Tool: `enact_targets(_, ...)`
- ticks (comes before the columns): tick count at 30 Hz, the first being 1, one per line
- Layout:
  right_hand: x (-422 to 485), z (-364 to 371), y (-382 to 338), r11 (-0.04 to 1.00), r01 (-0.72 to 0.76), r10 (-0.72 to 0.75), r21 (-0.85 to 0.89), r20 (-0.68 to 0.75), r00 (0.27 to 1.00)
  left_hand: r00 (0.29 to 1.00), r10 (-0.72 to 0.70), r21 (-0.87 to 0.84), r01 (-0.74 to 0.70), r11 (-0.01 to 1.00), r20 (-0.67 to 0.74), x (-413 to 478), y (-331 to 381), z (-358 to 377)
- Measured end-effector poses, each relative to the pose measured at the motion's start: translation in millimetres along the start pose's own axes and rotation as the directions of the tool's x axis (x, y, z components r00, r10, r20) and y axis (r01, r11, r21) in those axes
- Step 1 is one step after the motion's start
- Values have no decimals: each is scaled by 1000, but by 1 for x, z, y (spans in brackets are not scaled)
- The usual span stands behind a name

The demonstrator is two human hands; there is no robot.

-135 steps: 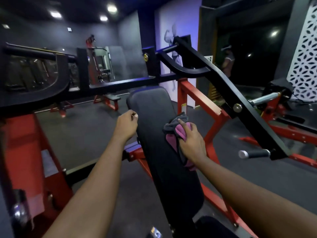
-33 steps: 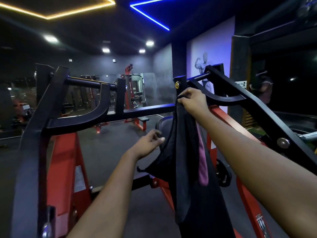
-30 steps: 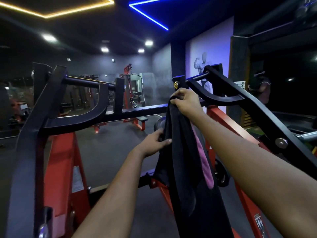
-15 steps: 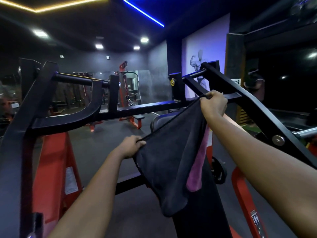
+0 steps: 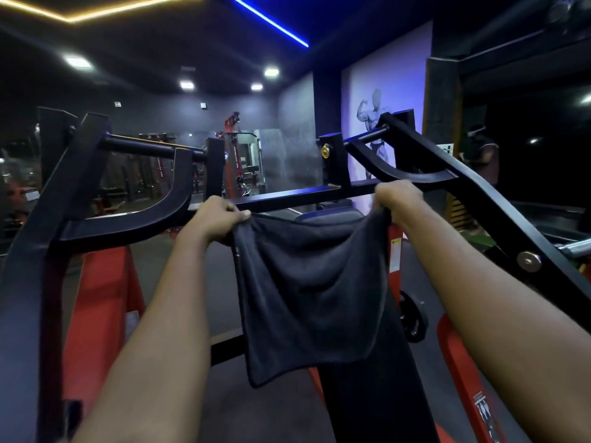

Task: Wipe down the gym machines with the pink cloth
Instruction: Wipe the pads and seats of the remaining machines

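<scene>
1. Since half a second ago, our left hand [image 5: 217, 215] has risen from mid-frame to the height of our right hand [image 5: 398, 199]. The cloth [image 5: 313, 292] now hangs spread out between them instead of slanting, and the pink strip seen then no longer shows.
2. We hold our hands well apart, each with fingers curled round an upper corner of the cloth.
3. We see the cloth filling the centre of the frame, only its dark grey face showing, draped in front of the black back pad [image 5: 367, 407].
4. Just behind our knuckles runs the black crossbar [image 5: 297, 197]; we cannot tell whether our hands touch it.
5. We see red frame legs [image 5: 102, 292] at lower left and a bodybuilder mural [image 5: 372, 119] right of centre in the upper half.
</scene>
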State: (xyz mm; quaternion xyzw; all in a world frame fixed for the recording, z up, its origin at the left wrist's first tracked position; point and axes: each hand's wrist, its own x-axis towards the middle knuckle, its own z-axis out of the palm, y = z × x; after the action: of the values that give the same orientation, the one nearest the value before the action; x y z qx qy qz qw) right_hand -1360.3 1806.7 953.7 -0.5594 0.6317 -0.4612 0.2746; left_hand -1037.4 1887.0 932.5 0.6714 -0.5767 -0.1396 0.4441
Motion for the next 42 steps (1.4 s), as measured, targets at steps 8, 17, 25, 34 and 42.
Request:
enact_targets(8,-65,72,-16,884,231,-430,406,512,744,963,65,18,-72,997,260,-12,49,24)
enact_targets(17,-72,104,-13,801,327,-544,501,382,747,942,108,-102,-79,992,318,-26,43,9)
enact_targets(25,-55,112,3,805,350,-577,479,497,648,935,222,102,-259,960,277,-27,27,8)
enact_targets(34,-45,110,41,827,549,-439,117,745,502,950,257,300,-300,906,176,-18,23,-15)
enact_targets(42,-29,100,22,508,736,-481,-448,562,673,973,203,383,-228,895,106,-19,-3,-31)
